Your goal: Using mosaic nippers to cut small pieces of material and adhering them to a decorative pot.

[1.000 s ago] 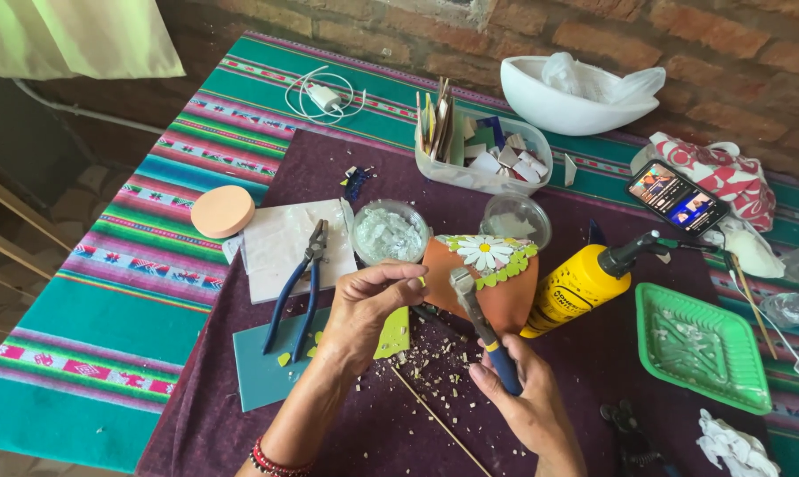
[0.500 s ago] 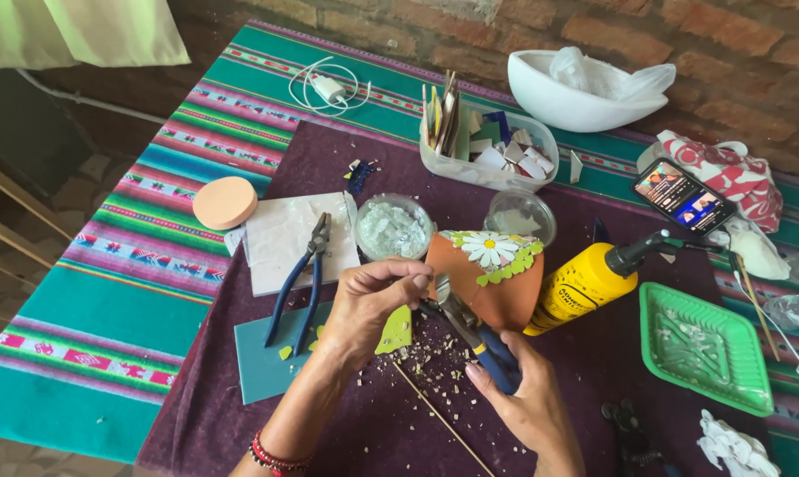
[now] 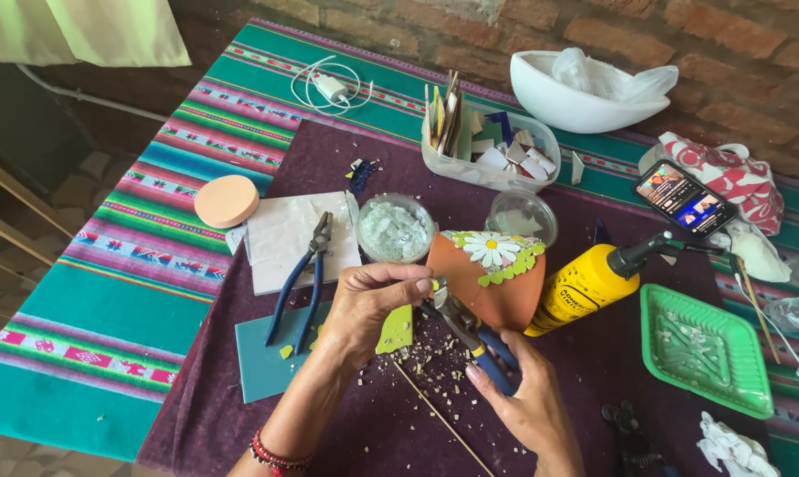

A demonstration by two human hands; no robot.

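My left hand (image 3: 370, 305) pinches a small light-green tile piece (image 3: 397, 329) over the purple cloth. My right hand (image 3: 525, 397) grips blue-handled tile nippers (image 3: 467, 325), whose jaws meet the piece near my left fingertips. Just behind them lies a terracotta pot (image 3: 486, 281) on its side, with a white daisy and green leaf mosaic (image 3: 495, 250) along its rim. Small tile crumbs (image 3: 422, 362) are scattered under my hands, and a thin wooden stick (image 3: 435, 415) lies across them.
Blue-handled pliers (image 3: 301, 276) rest on white paper and a teal tile (image 3: 267, 353). A bowl of pale glass bits (image 3: 394, 228), a yellow glue bottle (image 3: 594, 281), a green tray (image 3: 705, 346), a box of tile scraps (image 3: 492, 152), a phone (image 3: 685, 197) and a white basin (image 3: 585, 93) stand around.
The nippers have moved from the pot's rim down to the green piece in my left hand. Both hands stay close together in front of the pot.
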